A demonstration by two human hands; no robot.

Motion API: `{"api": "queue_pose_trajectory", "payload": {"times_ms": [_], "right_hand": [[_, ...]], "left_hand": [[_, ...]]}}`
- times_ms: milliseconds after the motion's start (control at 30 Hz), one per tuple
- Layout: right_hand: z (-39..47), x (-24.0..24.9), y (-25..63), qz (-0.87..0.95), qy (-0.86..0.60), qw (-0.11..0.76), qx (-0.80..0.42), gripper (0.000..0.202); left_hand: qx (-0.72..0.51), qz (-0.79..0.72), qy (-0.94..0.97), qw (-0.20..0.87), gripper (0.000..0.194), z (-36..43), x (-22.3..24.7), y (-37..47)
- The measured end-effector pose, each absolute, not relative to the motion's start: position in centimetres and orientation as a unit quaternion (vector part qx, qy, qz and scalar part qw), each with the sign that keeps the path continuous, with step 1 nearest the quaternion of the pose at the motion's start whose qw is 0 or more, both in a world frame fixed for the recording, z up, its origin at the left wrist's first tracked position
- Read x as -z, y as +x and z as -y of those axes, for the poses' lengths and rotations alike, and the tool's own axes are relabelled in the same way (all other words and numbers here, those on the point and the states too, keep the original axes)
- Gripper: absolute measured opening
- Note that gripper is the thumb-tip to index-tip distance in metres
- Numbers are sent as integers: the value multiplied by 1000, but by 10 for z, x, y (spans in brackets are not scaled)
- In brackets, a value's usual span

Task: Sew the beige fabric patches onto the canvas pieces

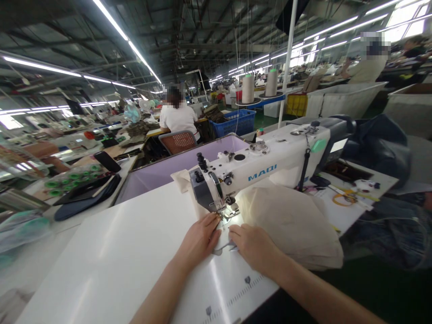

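Note:
A white sewing machine (263,168) marked MAQI stands on the white table, its needle area lit by a small lamp. Just left of the presser foot (231,212), my left hand (200,238) is closed, fingertips bent together at the needle plate. My right hand (256,249) is close in front of the foot with thumb and fingers pinched. Whatever either hand holds is too small or hidden to name. Beige fabric (290,225) lies in a pile under the machine arm, right beside my right hand. Another beige piece (182,181) shows behind the machine head.
Scissors (340,191) and small tools lie at the table's right end. Two thread cones (248,89) stand on a holder behind. A lilac-lined bin (158,173) borders the table's far edge. A person in white (178,118) sits ahead, near a blue basket (236,123).

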State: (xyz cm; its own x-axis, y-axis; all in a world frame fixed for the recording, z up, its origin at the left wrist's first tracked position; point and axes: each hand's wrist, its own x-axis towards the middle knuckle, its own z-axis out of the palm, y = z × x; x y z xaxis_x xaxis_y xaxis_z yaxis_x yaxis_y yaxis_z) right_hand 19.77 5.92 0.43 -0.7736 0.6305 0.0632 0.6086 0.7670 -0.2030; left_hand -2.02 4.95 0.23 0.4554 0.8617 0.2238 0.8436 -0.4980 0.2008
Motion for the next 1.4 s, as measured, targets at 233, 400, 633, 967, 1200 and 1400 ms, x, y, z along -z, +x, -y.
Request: {"api": "queue_pose_trajectory", "payload": {"times_ms": [233,400,633,967,1200,1400], "right_hand": [[-60,-3,198,937,-328,69,-97,18],[-60,-4,198,935,-332,69,-104,19],[-59,-10,200,935,-332,64,-108,20],[-59,-3,199,934,-332,77,-108,18],[-60,-5,199,933,-336,79,-104,17],[-59,-6,201,928,-344,80,-114,16]], "left_hand": [[-148,-497,854,26,35,-52,-3,-21],[-147,-501,853,20,34,-53,0,-22],[-153,-511,846,12,36,-52,5,-24],[-145,-532,834,-5,37,-53,9,-25],[-131,-552,823,-27,38,-51,10,-26],[-178,-571,801,26,26,-45,2,-15]]}}
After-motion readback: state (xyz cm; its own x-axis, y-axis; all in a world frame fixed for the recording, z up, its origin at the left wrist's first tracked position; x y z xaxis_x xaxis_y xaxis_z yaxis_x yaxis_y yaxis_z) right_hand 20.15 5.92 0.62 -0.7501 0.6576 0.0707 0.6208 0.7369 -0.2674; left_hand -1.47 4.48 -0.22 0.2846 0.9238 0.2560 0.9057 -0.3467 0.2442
